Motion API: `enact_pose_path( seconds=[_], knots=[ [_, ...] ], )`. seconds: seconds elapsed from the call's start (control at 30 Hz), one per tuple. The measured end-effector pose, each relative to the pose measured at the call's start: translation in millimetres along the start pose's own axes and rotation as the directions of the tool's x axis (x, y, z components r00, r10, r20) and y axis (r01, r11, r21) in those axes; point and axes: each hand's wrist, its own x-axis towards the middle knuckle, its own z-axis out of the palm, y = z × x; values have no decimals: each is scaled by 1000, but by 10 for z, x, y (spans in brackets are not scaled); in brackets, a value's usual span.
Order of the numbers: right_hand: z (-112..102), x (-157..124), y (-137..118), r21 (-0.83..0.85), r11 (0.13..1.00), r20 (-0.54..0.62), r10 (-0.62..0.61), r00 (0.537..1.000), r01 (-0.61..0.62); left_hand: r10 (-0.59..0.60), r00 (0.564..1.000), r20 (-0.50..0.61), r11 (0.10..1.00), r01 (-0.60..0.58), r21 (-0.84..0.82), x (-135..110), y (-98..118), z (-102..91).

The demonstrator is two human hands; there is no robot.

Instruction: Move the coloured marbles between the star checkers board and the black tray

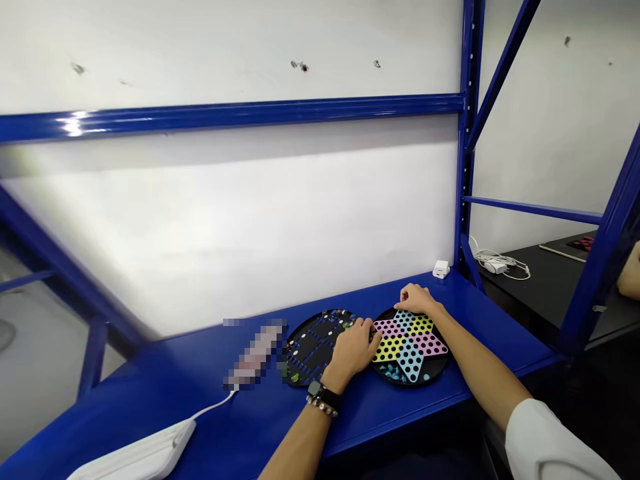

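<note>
Two round black game boards lie side by side on the blue steel shelf (400, 413). The left one (310, 353) has blue slots and scattered marbles. The right one is a Chinese checkers board (410, 347) with a multicoloured star and small blue marbles (393, 372) in its lower edge. My left hand (353, 350), wearing a watch and beaded bracelet, sits over the inner edge of the left board, fingers curled towards the star; anything in them is hidden. My right hand (417, 300) rests on the far rim of the star board, holding nothing.
A pixelated, blurred object (255, 353) lies left of the boards. A white device (135, 457) with a cable sits at the near left. A white charger (441, 269) stands at the shelf's back corner. Blue uprights frame the right side, beyond which stands a black table (545, 280) with white cables.
</note>
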Motion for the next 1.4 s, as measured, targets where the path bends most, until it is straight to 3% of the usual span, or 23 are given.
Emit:
enact_pose_path(
  seconds=[0.27,0.53,1.03,1.4],
  knots=[
    [4,0,19,18,1000,9,-2,1000,1,27,999,42,994,-32,103,-12,65,5],
    [-9,-13,9,17,1000,9,0,1000,0,33,996,81,994,-41,101,-7,46,1],
    [-26,-31,-1,20,1000,18,3,1000,-3,121,991,59,980,-129,153,-4,42,41],
    [11,-2,42,32,999,15,-12,1000,11,53,995,85,986,-66,151,19,59,14]
  ],
)
